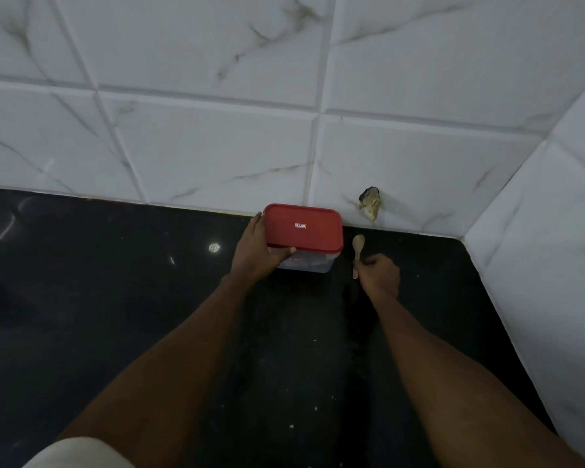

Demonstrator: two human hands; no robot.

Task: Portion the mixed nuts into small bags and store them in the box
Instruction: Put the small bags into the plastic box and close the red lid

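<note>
Left grip (255,251) is closed round the left end of the box (314,265), thumb on the near wall under the red lid (303,228), fingers along the far side. The box stands on the black surface (115,298) between the two grips, lid on. Right grip (379,273) clasps the handle of the wooden spoon (358,246), whose bowl points away from it, just beside the box.

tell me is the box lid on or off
On: the red lid sits flat over the clear box, with the left hand gripping the lid's edge.
</note>
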